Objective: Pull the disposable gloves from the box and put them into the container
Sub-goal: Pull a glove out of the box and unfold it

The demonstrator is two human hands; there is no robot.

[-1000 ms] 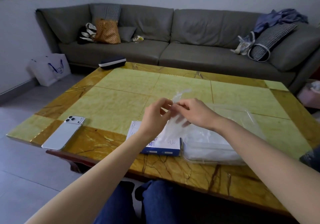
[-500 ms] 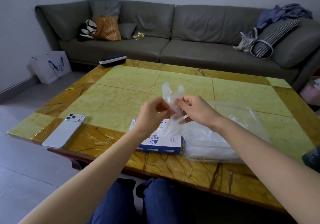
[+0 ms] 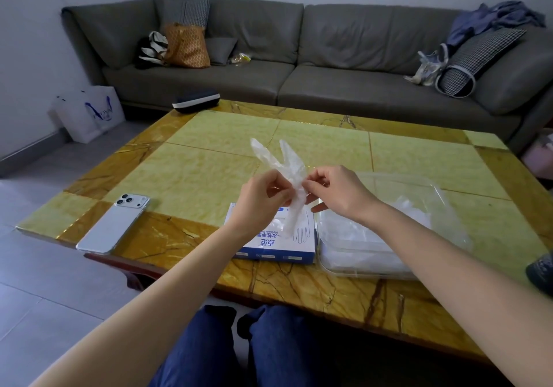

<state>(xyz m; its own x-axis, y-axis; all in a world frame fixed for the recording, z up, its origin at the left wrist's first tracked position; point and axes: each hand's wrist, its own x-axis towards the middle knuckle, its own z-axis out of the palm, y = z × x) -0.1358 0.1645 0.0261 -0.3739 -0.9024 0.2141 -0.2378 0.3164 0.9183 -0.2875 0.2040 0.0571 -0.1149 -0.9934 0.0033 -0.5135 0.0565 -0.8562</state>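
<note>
One more glove (image 3: 291, 162) out, not in the container (image 3: 366, 270) yet

Fingers (image 3: 314, 180) of left hand (image 3: 257, 204) and right hand (image 3: 339, 192) pinch it above the box (image 3: 278, 247). The container beside it on the bench (image 3: 209, 177) already holds a pile. Glove's up higher and more unfolded than half a second ago.

Home living room: grey sofa (image 3: 299, 66) with bags (image 3: 185, 46), marble coffee table (image 3: 329, 291), tiled floor (image 3: 45, 291).
</note>
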